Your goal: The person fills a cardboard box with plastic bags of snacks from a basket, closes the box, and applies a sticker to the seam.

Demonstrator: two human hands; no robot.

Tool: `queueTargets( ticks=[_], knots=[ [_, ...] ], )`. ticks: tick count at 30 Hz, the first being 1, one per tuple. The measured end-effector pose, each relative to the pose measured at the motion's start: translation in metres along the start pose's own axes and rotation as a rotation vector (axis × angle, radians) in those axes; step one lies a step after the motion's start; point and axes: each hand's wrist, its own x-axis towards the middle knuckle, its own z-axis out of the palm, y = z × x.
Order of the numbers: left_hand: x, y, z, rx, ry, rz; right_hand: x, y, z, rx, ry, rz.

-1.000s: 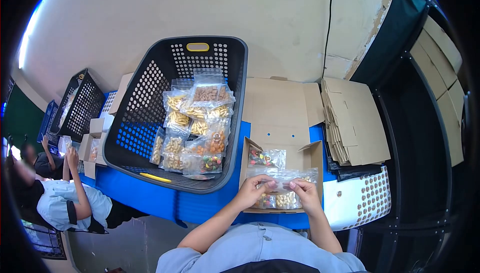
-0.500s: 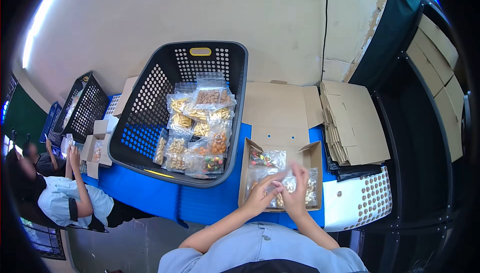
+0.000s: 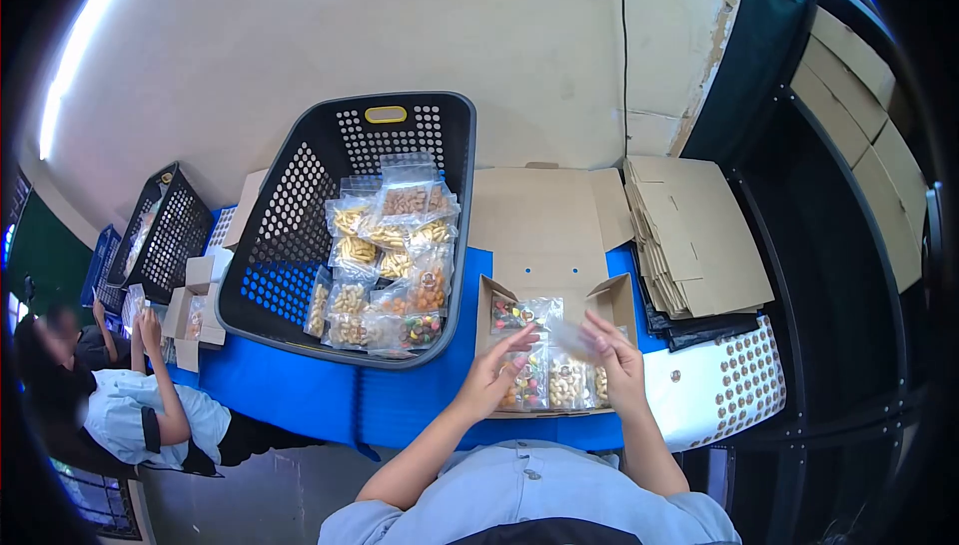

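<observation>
An open cardboard box (image 3: 483,345) sits in front of me with several clear bags inside. Bags of colourful sweets (image 3: 534,385) lie at its left side, and a bag of pale nuts (image 3: 569,385) lies near its front middle. My left hand (image 3: 491,375) is over the box's left part, fingers stretched and apart, holding nothing. Over the right part, my right hand (image 3: 619,370) pinches a small clear plastic bag (image 3: 573,339), smeared by motion; its contents cannot be made out.
A black basket (image 3: 290,195) with several snack bags stands left of the box. Folded cardboard boxes (image 3: 699,230) are stacked at the right, behind a white sticker sheet (image 3: 699,395). Farther left, a co-worker (image 3: 160,405) handles something near another box (image 3: 190,315).
My hands were together over the box; now they are apart, the left moved left and the right moved right with the clear bag. The view has shifted slightly.
</observation>
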Motion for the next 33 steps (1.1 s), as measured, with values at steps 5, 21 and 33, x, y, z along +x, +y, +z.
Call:
queueTargets(
  ticks=[5, 21, 33],
  knots=[
    [0.005, -0.018, 0.034, 0.286, 0.162, 0.334, -0.008, 0.004, 0.026, -0.154, -0.064, -0.141],
    [0.008, -0.043, 0.042, -0.221, 0.247, 0.039, -0.01, 0.036, -0.005, 0.252, -0.176, 0.229],
    [0.046, -0.145, 0.064, 0.731, -0.184, 0.201, -0.03, 0.121, -0.09, -0.274, 0.277, 0.497]
  ],
)
